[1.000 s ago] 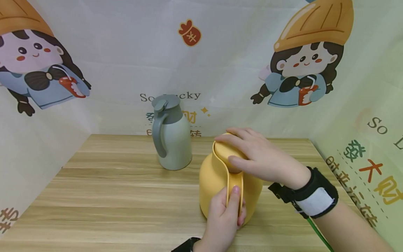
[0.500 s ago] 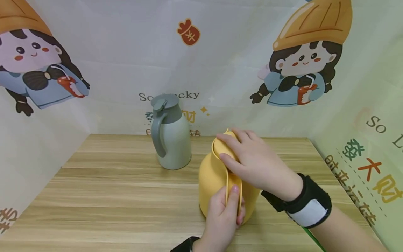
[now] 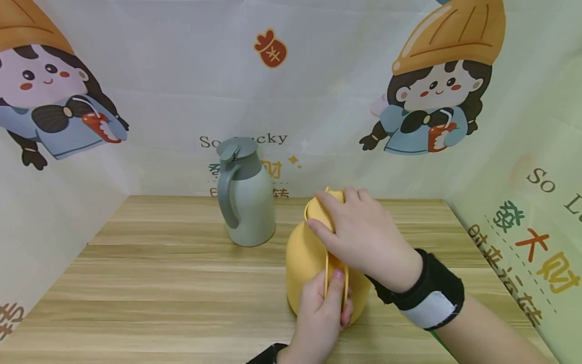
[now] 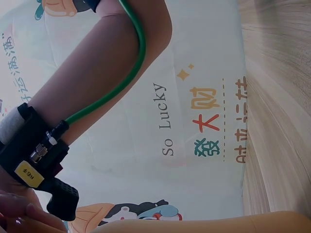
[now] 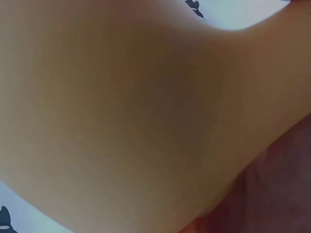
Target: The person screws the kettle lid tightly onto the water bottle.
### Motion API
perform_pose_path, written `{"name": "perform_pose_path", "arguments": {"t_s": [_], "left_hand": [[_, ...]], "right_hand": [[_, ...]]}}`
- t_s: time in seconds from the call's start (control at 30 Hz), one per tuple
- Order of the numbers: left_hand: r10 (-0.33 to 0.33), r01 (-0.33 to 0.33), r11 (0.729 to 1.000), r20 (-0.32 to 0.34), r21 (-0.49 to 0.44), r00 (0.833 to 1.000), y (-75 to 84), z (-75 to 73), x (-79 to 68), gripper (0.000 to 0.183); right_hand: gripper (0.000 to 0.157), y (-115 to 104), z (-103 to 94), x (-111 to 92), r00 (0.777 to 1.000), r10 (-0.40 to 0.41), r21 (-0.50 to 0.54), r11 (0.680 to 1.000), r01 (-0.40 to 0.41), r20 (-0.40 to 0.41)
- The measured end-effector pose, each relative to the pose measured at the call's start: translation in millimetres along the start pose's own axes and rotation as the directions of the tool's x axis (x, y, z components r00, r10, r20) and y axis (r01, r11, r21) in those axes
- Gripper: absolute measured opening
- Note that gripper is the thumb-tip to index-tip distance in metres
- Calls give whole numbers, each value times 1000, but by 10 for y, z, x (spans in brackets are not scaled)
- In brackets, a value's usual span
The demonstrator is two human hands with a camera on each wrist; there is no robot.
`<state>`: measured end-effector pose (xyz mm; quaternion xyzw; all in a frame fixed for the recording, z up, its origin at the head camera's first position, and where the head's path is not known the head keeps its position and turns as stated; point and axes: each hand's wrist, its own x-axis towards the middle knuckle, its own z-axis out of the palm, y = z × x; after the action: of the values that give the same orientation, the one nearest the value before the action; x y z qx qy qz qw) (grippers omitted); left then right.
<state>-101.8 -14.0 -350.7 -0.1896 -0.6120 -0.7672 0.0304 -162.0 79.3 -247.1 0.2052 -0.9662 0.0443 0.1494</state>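
Observation:
A yellow vacuum jug [image 3: 300, 268] stands upright on the wooden table. My left hand [image 3: 316, 311] grips its handle at the front, thumb on the outer face. Over the top lies my right hand [image 3: 366, 230], with its thumb and fingers bent around the jug's lid [image 3: 316, 211], most of which it covers. In the right wrist view the body of the jug [image 5: 121, 121] fills nearly everything, blurred and close. Only a strip of the jug [image 4: 218, 226] shows along the bottom of the left wrist view, below the right forearm [image 4: 97, 68].
A grey-green vacuum jug [image 3: 252, 207] with a grey lid and handle stands behind and left of the yellow one. Printed cloth walls [image 3: 182, 60] enclose the wooden table [image 3: 159, 283] at the back and sides. A green cable [image 4: 138, 53] runs along the right forearm.
My right hand has turned counterclockwise on the lid, its wrist swinging left and slightly down. My left hand keeps its hold on the handle, and the yellow jug stays in place.

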Motion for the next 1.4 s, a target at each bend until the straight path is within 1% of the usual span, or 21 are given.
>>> {"name": "perform_pose_path", "arguments": {"t_s": [0.13, 0.3, 0.37, 0.47, 0.53, 0.57, 0.63, 0.67, 0.7, 0.73, 0.8, 0.83, 0.87, 0.93, 0.97, 1.07, 1.13, 1.23, 1.33, 1.4], "left_hand": [[-7, 7, 1000, -3, -4, 1000, 6, 0, -5, 33], [-8, 8, 1000, 4, -15, 1000, 14, 0, -13, 33], [-5, 5, 1000, 8, -16, 1000, 12, -2, -14, 34], [3, -3, 1000, 9, -13, 1000, 7, -3, -15, 34], [7, -7, 1000, 10, -14, 1000, 5, -2, -17, 33], [8, -8, 1000, 10, -14, 1000, 5, -1, -18, 33], [7, -7, 1000, 10, -15, 1000, 6, 1, -18, 33], [6, -6, 1000, 10, -15, 1000, 7, 1, -19, 33], [4, -3, 1000, 11, -17, 1000, 9, 1, -20, 33], [1, -1, 1000, 11, -17, 1000, 11, 1, -20, 33], [0, 0, 1000, 10, -15, 1000, 12, -2, -20, 33], [1, -1, 1000, 10, -14, 1000, 12, -3, -20, 33], [1, -1, 1000, 9, -12, 1000, 12, -4, -21, 33], [5, -5, 1000, 9, -10, 1000, 9, -6, -22, 33], [6, -6, 1000, 11, -10, 1000, 8, -6, -22, 33], [6, -6, 1000, 13, -8, 1000, 5, -5, -23, 33], [5, -5, 1000, 12, -4, 1000, 3, -4, -21, 33], [7, -7, 1000, 10, 5, 1000, 4, -4, -14, 33], [14, -14, 1000, 9, 10, 1000, 2, -4, -10, 33], [14, -14, 1000, 10, 9, 1000, 1, -4, -9, 33]], "right_hand": [[55, -14, 0, 18, 999, 31, 18, 999, -31, 9], [56, 18, 29, 19, 997, 75, 102, 992, -77, 24], [60, 39, 33, 18, 995, 90, 136, 986, -96, 45], [73, 89, 6, 19, 991, 91, 170, 980, -106, 93], [79, 146, -36, 21, 991, 60, 187, 979, -82, 118], [80, 183, -58, 25, 992, 26, 199, 979, -50, 120], [77, 273, -95, 49, 992, -86, 233, 971, 63, 89], [72, 323, -106, 65, 986, -157, 254, 958, 137, 61], [68, 372, -110, 84, 973, -230, 277, 937, 213, 29], [64, 420, -109, 106, 953, -303, 304, 907, 290, -4], [57, 504, -84, 157, 903, -424, 359, 834, 420, -70], [54, 541, -66, 179, 879, -468, 391, 795, 464, -91], [51, 573, -43, 199, 860, -499, 423, 761, 493, -105], [45, 625, 10, 230, 830, -545, 488, 697, 525, -115], [42, 646, 35, 240, 823, -557, 520, 674, 525, -109], [35, 692, 104, 256, 814, -576, 607, 619, 499, -82], [34, 707, 137, 259, 810, -581, 647, 589, 484, -77], [34, 713, 158, 266, 804, -587, 679, 551, 484, -96], [33, 701, 171, 263, 806, -579, 684, 541, 489, -118], [32, 693, 178, 255, 812, -570, 678, 547, 491, -129]]}}
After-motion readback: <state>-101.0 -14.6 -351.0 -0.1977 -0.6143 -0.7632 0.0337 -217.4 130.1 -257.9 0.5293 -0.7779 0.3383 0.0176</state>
